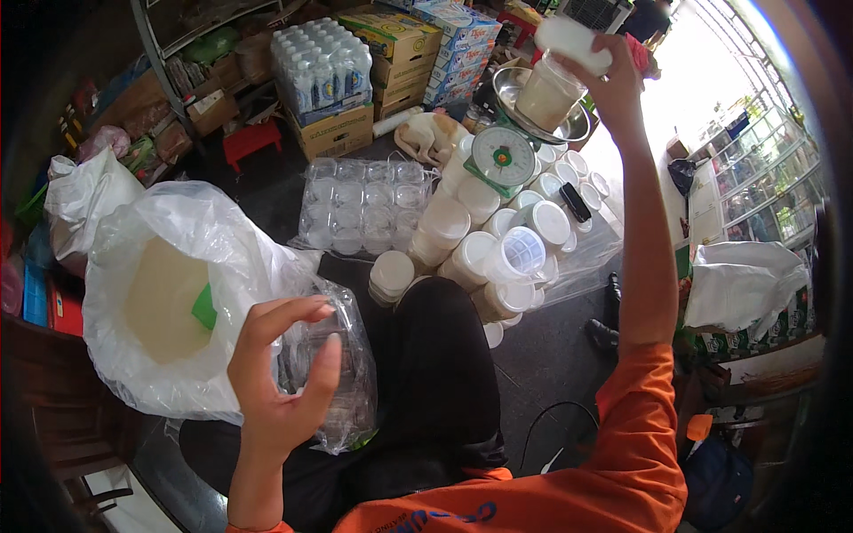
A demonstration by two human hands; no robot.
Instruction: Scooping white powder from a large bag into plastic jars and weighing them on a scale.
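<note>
High on the right, my right hand [615, 78] pinches a round white lid [569, 43], held tilted over a clear jar [546, 96]. Pale contents fill part of that jar, which stands in the metal pan [576, 129] of a green dial scale [503, 158]. Whether lid and jar touch I cannot tell. My left hand [283, 373] is empty, thumb and fingers curved apart in a C shape. Close by it are a clear plastic bag [342, 400] and a large white sack [235, 258] of pale grain-like material with a green scoop [204, 307] in it.
Many white-lidded jars [444, 218] crowd around the scale, with a white plastic basket [520, 253] and a black object [575, 202] on top. Clear empty containers [364, 200] lie packed beside them. A dog [428, 138] rests behind, near bottle packs [322, 71] and cartons [400, 53].
</note>
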